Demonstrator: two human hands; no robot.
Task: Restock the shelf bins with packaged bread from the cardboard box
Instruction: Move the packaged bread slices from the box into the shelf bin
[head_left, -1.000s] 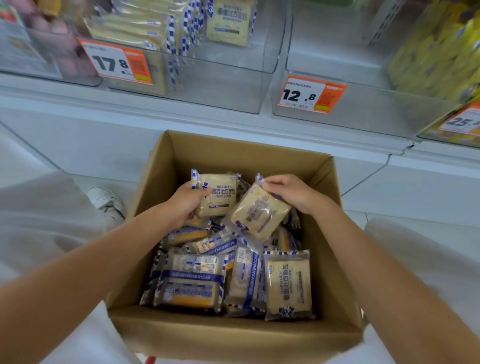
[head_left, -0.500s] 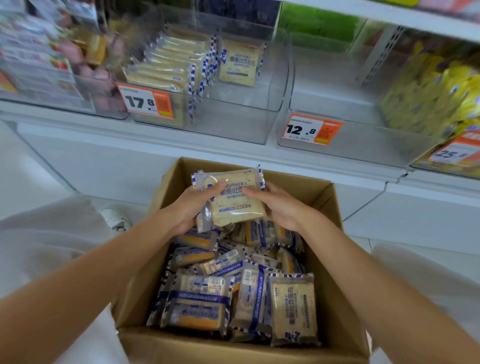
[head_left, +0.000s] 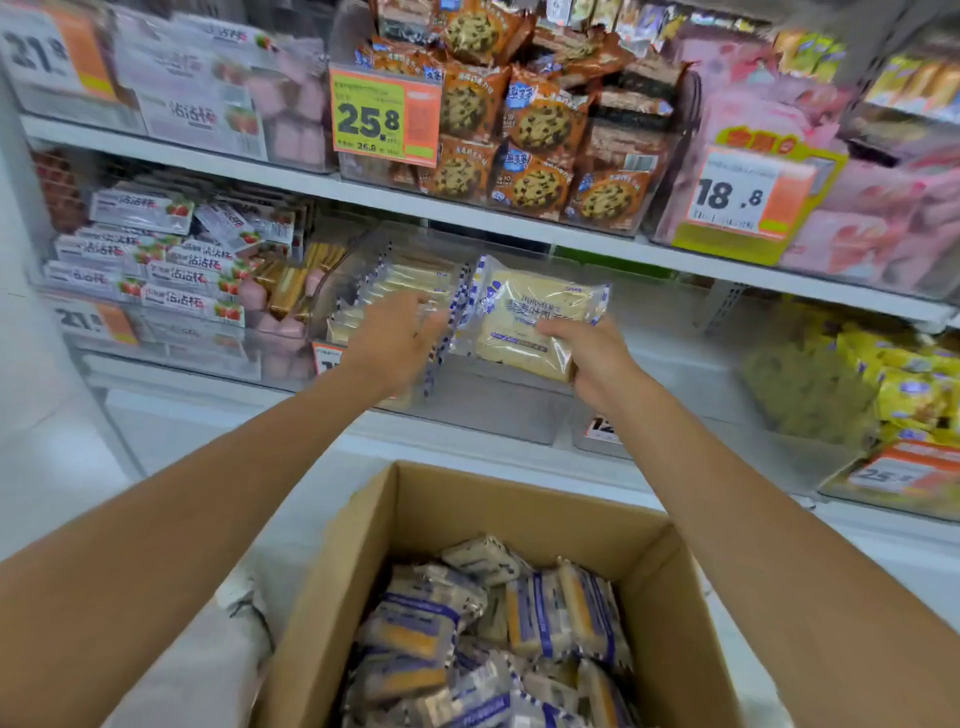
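1. Shelving. I saw that the shelf (head_left: 519, 231) carried clear bins side by side. The level above the target bin left limited headroom, so I judged a low, level entry to be the correct approach.

2. Supply. The cardboard box (head_left: 457, 509) stood open below and in front of the shelf, with many bread packs (head_left: 493, 623) lying loose inside it. I judged the restocking to be far from finished.

3. Target. The clear bin (head_left: 493, 410) held a row of packs (head_left: 400, 283) standing on edge at its left side. Its right portion was free.

4. Load. The bread package (head_left: 530, 322) hung in the air over that free portion. It was tilted, printed face toward the camera, just beside the row.

5. Hands. The right hand (head_left: 597, 358) grasped the bread package at its lower right corner. The left hand (head_left: 395, 338) held nothing, and its fingers lay fairly straight against the end of the row. Motion blur kept me from confirming how firmly they pressed.

6. Recommended execution. I judged that the left hand should brace the row upright and push it leftward to open a slot. The right hand should turn the package on edge, parallel to the row, and lower it into the slot. It should let go only once the package leaned on its neighbour. A light grip was advisable, since soft bread crushes easily.
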